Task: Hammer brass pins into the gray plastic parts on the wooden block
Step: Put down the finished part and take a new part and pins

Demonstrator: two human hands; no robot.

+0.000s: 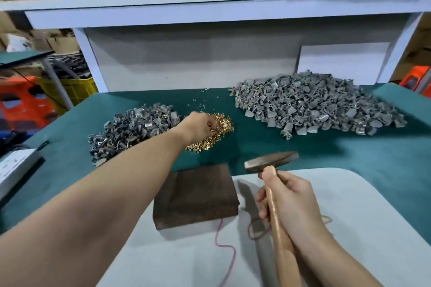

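Left hand (pixel 201 127) is stretched far out over the green bench (pixel 373 158), knuckles up, fingertips dipped into the heap of brass pins (pixel 220 131). The fingers are curled down among the pins, and whether they have one pinched cannot be told from here, because the tips are buried in the gold.

Just to the left of that hand sits a smaller pile of gray plastic parts (pixel 133 128), touching the edge of the pin heap. Off to its right, and well apart from it, lies the big mound of gray parts (pixel 314 107). A few loose pins lie scattered on the bench beyond the hand.

Right hand (pixel 289 198) is wrapped firmly round the wooden handle of the hammer (pixel 271 162), gripping high, close under the head. The metal head pokes out just beyond the knuckles, lying roughly level and held up off the surface.

The wooden block (pixel 196 196) lies just to the left of the right hand, near the person's side of the left hand and under that outstretched forearm's line. It is dark and square and sits half on a pale gray mat (pixel 349 228). A thin red string (pixel 224 247) trails across the mat from the block's near edge, below both hands.
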